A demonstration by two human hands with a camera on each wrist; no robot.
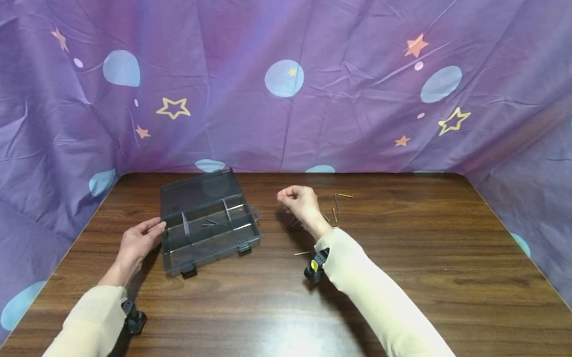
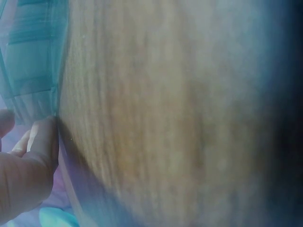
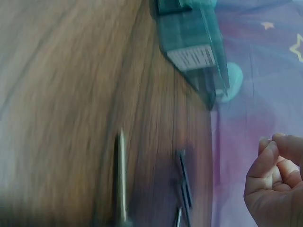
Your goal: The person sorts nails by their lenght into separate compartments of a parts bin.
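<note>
A dark see-through compartment box (image 1: 213, 249) lies with its lid (image 1: 198, 192) laid back on the table. My left hand (image 1: 139, 241) holds the box's left edge, the thumb near the rim; in the left wrist view its fingers touch the clear wall. Two thin dark metal pins (image 1: 212, 221), nails or screws, lie in the middle compartment. My right hand (image 1: 302, 205) is raised to the right of the box, thumb and forefinger tips together; whether something small is between them cannot be made out. Below it lie a gold nail or screw (image 3: 122, 179) and dark ones (image 3: 184, 187).
More loose nails or screws lie right of the right hand, among them a gold one (image 1: 345, 196) and a dark one (image 1: 336, 204). Another (image 1: 302, 253) lies near the right wrist. A purple patterned cloth (image 1: 349, 92) hangs behind the wooden table (image 1: 435, 247).
</note>
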